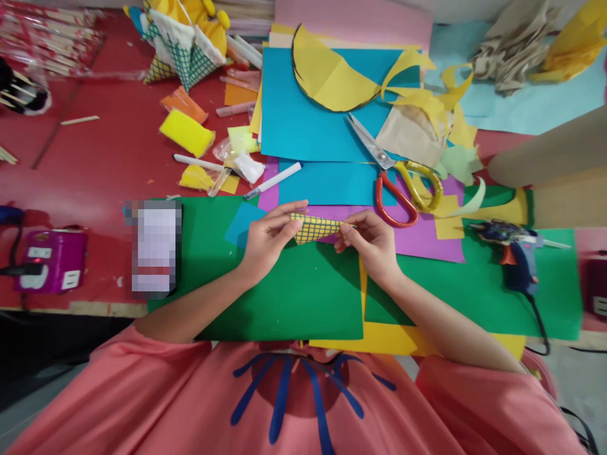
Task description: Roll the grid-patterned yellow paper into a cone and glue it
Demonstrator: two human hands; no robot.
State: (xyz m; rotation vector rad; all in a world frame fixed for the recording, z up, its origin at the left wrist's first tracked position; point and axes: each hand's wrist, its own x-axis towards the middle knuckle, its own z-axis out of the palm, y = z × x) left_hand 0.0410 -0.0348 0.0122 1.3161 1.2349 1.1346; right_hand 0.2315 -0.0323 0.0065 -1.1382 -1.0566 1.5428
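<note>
Between my two hands is a small yellow paper cone [317, 229] with a dark green grid drawn on it, lying sideways in the air above the green sheet [284, 297]. My left hand [271, 239] pinches its wide end between thumb and fingers. At the narrow tip, the thumb and fingertips of my right hand [372, 243] are closed on the cone. Scissors [386, 161] with one red and one yellow handle lie beyond my right hand, blades partly apart. A half-round yellow piece [329, 72] with a dark edge rests on blue sheets [284, 120].
A glue gun [519, 253] lies at the right, its cord hanging over the edge. A phone-like object [156, 246], blurred, and a purple box [52, 259] are at the left. White markers [275, 180], yellow clay [187, 133] and several gridded cones [184, 54] stand farther back.
</note>
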